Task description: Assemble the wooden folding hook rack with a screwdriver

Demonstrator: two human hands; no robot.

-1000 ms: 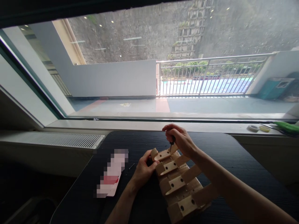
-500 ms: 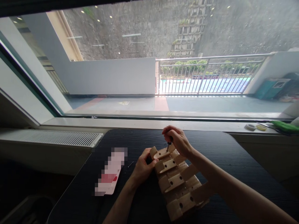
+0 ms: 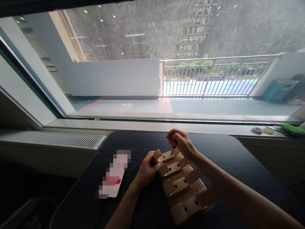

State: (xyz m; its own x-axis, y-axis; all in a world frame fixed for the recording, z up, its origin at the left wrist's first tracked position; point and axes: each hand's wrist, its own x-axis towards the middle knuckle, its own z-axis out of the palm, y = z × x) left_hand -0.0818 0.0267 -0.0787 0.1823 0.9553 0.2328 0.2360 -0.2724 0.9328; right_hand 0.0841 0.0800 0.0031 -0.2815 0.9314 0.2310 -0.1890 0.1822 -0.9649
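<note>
The right hand [image 3: 182, 143] is closed around a screwdriver [image 3: 173, 149], its shaft pointing down at the farthest slat of the wooden rack [image 3: 181, 184]. The left hand [image 3: 148, 169] grips the rack's far left corner. The rack lies on the black worktop [image 3: 240, 181]. Left of the rack are a screw [image 3: 134, 167] and, farther out, a partly blurred pink item [image 3: 115, 192]. Beyond the rack runs the sill [image 3: 143, 126].

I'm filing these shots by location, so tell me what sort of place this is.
Likely an indoor room in a larger building, though its use is unclear: a table stands by a big window, with a grille alongside and a railing outside.
</note>
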